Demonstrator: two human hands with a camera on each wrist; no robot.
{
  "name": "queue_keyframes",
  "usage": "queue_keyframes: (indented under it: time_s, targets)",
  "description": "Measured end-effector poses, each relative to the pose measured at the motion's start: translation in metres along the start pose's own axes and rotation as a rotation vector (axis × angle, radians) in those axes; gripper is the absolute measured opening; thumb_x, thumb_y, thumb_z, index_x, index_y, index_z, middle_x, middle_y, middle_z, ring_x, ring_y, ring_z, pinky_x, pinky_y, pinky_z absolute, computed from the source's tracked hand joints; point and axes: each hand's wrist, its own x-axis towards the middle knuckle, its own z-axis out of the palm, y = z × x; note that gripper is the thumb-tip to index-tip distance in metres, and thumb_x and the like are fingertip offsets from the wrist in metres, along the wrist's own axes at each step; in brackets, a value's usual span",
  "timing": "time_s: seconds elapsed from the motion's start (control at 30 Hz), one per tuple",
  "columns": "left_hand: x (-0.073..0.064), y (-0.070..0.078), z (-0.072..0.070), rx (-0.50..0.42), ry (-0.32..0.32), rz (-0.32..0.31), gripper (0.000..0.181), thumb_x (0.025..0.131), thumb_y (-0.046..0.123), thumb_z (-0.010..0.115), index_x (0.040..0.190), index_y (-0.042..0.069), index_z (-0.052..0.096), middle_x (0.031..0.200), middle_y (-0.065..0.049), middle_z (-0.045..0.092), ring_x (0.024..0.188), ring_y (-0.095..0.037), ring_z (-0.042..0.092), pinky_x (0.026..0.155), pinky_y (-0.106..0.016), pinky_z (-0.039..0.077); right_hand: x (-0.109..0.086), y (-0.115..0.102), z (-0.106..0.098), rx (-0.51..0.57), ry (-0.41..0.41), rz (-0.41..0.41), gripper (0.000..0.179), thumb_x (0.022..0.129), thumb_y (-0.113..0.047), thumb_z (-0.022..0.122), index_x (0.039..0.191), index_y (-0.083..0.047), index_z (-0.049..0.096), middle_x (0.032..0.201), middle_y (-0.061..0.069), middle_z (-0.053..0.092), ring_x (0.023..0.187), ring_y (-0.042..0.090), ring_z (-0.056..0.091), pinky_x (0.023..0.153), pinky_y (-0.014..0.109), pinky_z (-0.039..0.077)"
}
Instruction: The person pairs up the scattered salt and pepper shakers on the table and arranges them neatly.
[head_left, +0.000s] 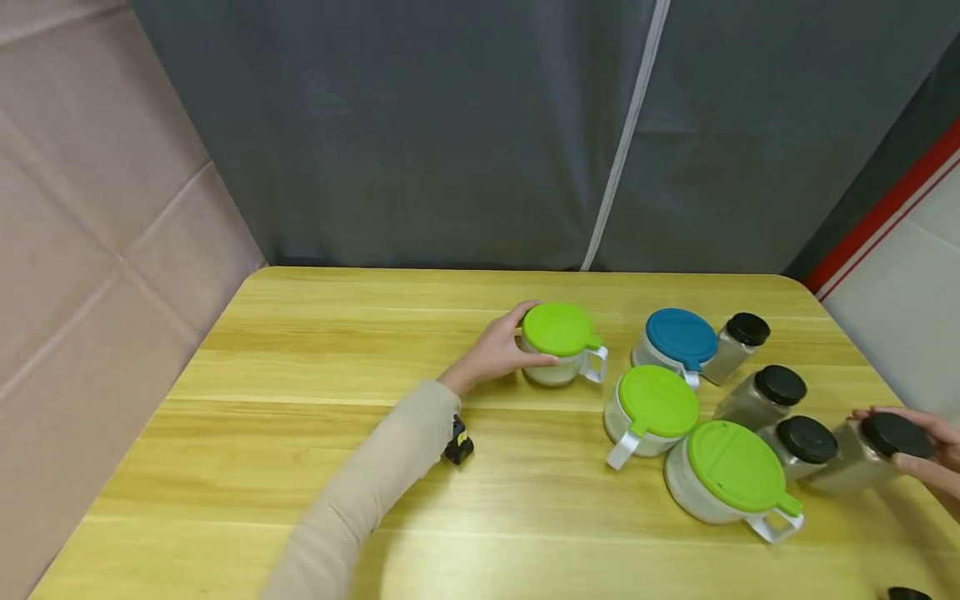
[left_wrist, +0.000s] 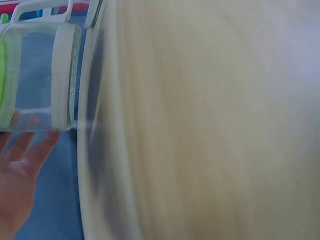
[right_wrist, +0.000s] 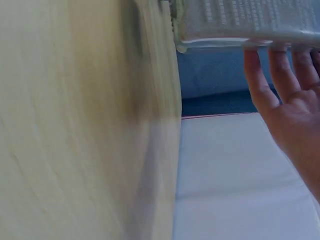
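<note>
My left hand (head_left: 501, 348) grips a clear seasoning jar with a green lid (head_left: 558, 329) and a white handle, thumb in front and fingers behind. In the left wrist view the fingers touch the glass side of this seasoning jar (left_wrist: 37, 75). At the far right my right hand (head_left: 939, 450) holds a clear spice jar with a black lid (head_left: 858, 462), fingers and thumb on either side. The right wrist view shows fingertips against that spice jar (right_wrist: 250, 22), which has raised lettering. Whether either jar touches the table I cannot tell.
Two more green-lidded jars (head_left: 658, 402) and a blue-lidded jar (head_left: 681, 337) stand right of centre. Several black-lidded spice jars (head_left: 750, 400) stand beside them, and another black lid (head_left: 907, 593) shows at the bottom edge. A grey curtain (head_left: 420, 142) hangs behind the wooden table (head_left: 300, 467).
</note>
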Motion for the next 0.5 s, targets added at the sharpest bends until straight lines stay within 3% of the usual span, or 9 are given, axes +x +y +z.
queue_keyframes:
  time_s: [0.1, 0.23, 0.37, 0.5]
  targets:
    - [-0.008, -0.001, -0.014, -0.032, -0.016, 0.012, 0.083, 0.071, 0.02, 0.08, 0.139, 0.009, 0.033, 0.134, -0.008, 0.044, 0.119, -0.021, 0.044, 0.093, -0.028, 0.041, -0.021, 0.019, -0.037, -0.029, 0.035, -0.017, 0.051, 0.078, 0.035, 0.03, 0.127, 0.027, 0.018, 0.13, 0.029, 0.043, 0.121, 0.028, 0.044, 0.096, 0.024, 0.037]
    - [-0.019, -0.002, -0.033, -0.054, -0.025, 0.026, 0.082, 0.071, 0.015, 0.079, 0.139, 0.007, 0.033, 0.134, -0.01, 0.043, 0.118, -0.02, 0.044, 0.09, -0.027, 0.043, -0.026, 0.03, -0.059, 0.02, 0.035, -0.081, 0.052, 0.076, 0.034, 0.039, 0.125, 0.029, 0.02, 0.127, 0.034, 0.042, 0.12, 0.033, 0.043, 0.096, 0.027, 0.037]
    - [-0.032, -0.002, -0.053, -0.059, -0.028, 0.024, 0.081, 0.071, 0.012, 0.079, 0.138, 0.006, 0.034, 0.134, -0.011, 0.043, 0.118, -0.022, 0.044, 0.089, -0.031, 0.044, -0.009, 0.021, -0.053, 0.046, 0.015, -0.132, 0.05, 0.076, 0.032, 0.042, 0.123, 0.03, 0.025, 0.124, 0.033, 0.046, 0.117, 0.031, 0.047, 0.094, 0.025, 0.038]
    - [-0.045, -0.002, -0.072, -0.061, -0.029, 0.02, 0.081, 0.071, 0.009, 0.079, 0.139, 0.006, 0.034, 0.134, -0.012, 0.043, 0.119, -0.025, 0.043, 0.091, -0.038, 0.043, 0.023, -0.005, -0.017, 0.002, 0.006, -0.159, 0.049, 0.073, 0.031, 0.044, 0.121, 0.026, 0.036, 0.119, 0.021, 0.056, 0.114, 0.024, 0.051, 0.093, 0.019, 0.038]
